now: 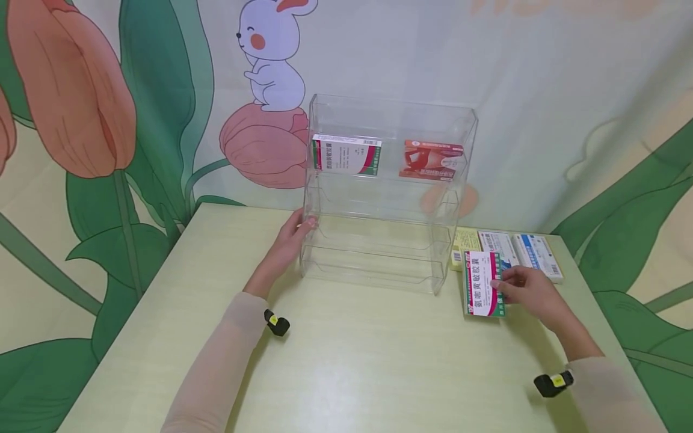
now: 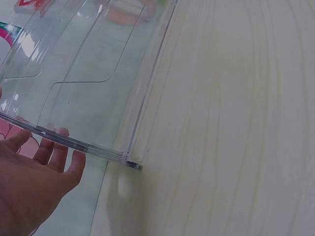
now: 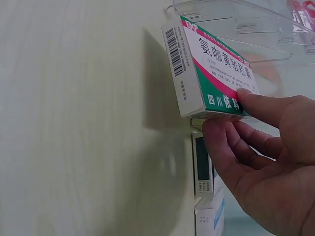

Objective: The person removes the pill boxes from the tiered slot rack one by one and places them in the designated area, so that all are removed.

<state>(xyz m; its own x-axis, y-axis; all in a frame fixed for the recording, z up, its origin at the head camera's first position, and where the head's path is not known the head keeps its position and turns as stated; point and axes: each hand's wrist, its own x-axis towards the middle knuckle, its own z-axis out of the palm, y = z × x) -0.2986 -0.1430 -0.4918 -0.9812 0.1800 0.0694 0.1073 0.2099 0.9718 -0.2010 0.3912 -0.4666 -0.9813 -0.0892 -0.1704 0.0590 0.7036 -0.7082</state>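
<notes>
A clear plastic tiered display rack point(image 1: 373, 234) stands upright at the back of the table. My left hand point(image 1: 292, 237) holds its left side edge; in the left wrist view the fingers point(image 2: 59, 152) lie along the clear side panel. To the right of the rack, my right hand point(image 1: 527, 294) pinches a white, green and magenta medicine box point(image 1: 482, 282) between thumb and fingers, tilted above the table. A similar medicine box point(image 1: 346, 155) sits at the left of an upper tier. On the same tier at the right is a red medicine box point(image 1: 431, 160).
Behind my right hand, at the table's back right, lie a yellow box point(image 1: 465, 240), a white box point(image 1: 498, 242) and a blue-and-white box point(image 1: 538, 255). A printed cloth point(image 1: 379, 54) with tulips and a rabbit hangs behind the pale wooden table point(image 1: 352, 361).
</notes>
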